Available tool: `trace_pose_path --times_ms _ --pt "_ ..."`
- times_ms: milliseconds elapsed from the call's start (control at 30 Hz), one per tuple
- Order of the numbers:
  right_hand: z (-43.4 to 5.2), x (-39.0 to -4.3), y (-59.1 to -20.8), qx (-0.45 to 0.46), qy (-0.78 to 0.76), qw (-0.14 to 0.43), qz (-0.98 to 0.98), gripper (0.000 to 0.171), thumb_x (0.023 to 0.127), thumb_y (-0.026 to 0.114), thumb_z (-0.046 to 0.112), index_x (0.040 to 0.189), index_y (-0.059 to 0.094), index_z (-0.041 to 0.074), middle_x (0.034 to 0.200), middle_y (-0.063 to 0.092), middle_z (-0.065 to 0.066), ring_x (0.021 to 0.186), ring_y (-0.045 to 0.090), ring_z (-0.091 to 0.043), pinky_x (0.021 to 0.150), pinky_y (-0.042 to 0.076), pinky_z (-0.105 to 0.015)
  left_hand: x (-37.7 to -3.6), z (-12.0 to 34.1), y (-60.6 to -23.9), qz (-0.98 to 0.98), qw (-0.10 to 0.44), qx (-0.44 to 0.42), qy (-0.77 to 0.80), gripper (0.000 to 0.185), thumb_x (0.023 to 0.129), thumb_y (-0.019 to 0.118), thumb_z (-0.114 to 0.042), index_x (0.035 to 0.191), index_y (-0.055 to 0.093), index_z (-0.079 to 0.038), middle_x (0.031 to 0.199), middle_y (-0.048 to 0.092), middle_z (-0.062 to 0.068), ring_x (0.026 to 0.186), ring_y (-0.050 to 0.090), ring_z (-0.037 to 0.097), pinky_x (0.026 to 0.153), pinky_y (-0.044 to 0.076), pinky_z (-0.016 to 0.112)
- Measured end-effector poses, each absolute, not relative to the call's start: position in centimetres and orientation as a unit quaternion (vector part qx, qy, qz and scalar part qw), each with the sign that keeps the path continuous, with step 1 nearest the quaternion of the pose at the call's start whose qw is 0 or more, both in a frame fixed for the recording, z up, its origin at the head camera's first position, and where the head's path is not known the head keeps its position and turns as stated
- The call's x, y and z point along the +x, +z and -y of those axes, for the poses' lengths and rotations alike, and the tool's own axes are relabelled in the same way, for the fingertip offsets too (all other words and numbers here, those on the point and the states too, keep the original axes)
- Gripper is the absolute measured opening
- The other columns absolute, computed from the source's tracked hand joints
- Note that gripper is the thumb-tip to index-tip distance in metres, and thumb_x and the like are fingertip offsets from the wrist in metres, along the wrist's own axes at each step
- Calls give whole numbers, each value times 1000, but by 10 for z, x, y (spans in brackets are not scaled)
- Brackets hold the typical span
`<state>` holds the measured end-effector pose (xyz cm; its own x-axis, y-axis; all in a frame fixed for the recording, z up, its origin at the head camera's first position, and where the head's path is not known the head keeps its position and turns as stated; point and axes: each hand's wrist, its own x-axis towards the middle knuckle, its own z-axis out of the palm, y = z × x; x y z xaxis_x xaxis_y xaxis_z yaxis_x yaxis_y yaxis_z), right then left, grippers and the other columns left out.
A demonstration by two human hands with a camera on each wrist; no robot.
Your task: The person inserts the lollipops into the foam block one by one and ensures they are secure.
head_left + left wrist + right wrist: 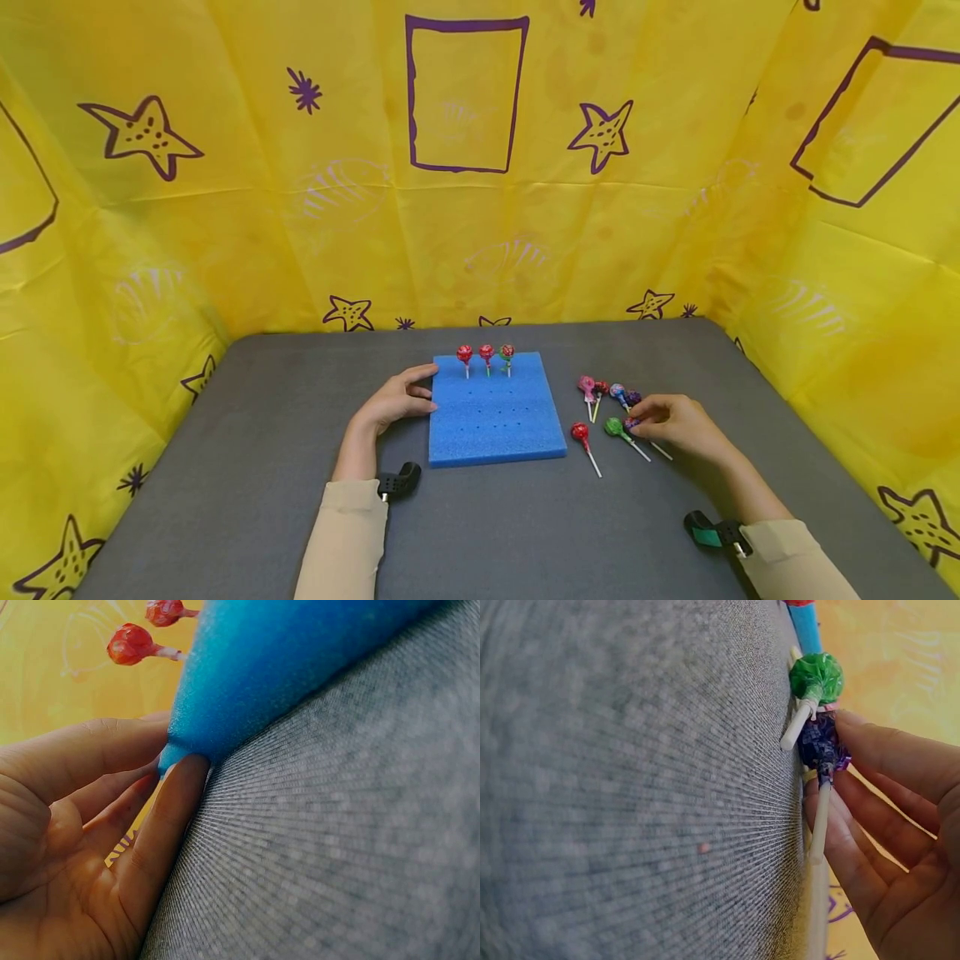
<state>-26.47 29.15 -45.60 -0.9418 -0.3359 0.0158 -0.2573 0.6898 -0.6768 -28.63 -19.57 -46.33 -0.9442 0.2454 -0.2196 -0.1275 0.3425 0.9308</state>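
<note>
Nearest the camera, two beige sleeves (341, 542) are seen at the near edge of the grey table (225, 467). Just beyond, on the right, the right hand (675, 423) is laid over the loose pile, and the head of a purple lollipop (821, 742) is pinched between thumb and fingertips while its stick lies along the cloth. A green lollipop (615, 427) is touched by that purple head, and a red lollipop (580, 432) lies just left of it. Four more lollipops (607, 392) are scattered a little farther back. On the left, the near left edge of the blue foam block (495, 408) is steadied by the left hand (397, 402), thumb above and fingers against its side in a light clasp. At the far edge of the block, three lollipops (486, 353) are planted upright in a row. Rows of empty holes are visible nearer on the foam. Judged from this layout, three are placed and seven remain, one already in the fingers, so the work is reckoned under half done.
</note>
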Motion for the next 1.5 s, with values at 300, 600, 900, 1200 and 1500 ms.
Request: trace_pose_path --times_ms 300,600,900,1200,1500 --pt "-289 -264 -455 -166 -355 49 -919 20 82 80 26 99 76 16 87 76 1 74 64 2 66 50 -18 -288 196 -464 -809 161 26 565 74 86 72 -3 151 41 -19 155 37 12 118 56 25 87 56 28" --pt "-287 -264 -455 -175 -344 43 -922 20 83 79 25 100 76 16 86 75 0 73 62 3 64 49 -19 -287 196 -465 -810 160 31 564 74 86 72 -3 151 42 -18 154 38 13 116 58 24 86 56 28" --pt "-285 -262 -454 -161 -345 34 -924 21 82 80 25 101 77 16 85 75 2 72 63 2 65 50 -19 -288 197 -465 -810 159 35 563 74 85 73 -4 151 41 -16 155 37 15 117 57 25 86 56 27" --pt "-283 -260 -450 -150 -348 21 -925 22 83 79 24 102 76 17 90 76 -1 73 64 1 64 51 -19 -288 197 -465 -807 164 39 566 75 85 73 -4 152 40 -14 154 36 17 115 57 24 85 56 26" --pt "-279 -260 -445 -142 -366 6 -920 26 84 78 24 107 75 12 95 77 -6 76 68 1 67 54 -19 -287 197 -464 -804 164 42 570 74 86 73 -4 152 40 -14 155 37 17 118 56 26 86 56 26"
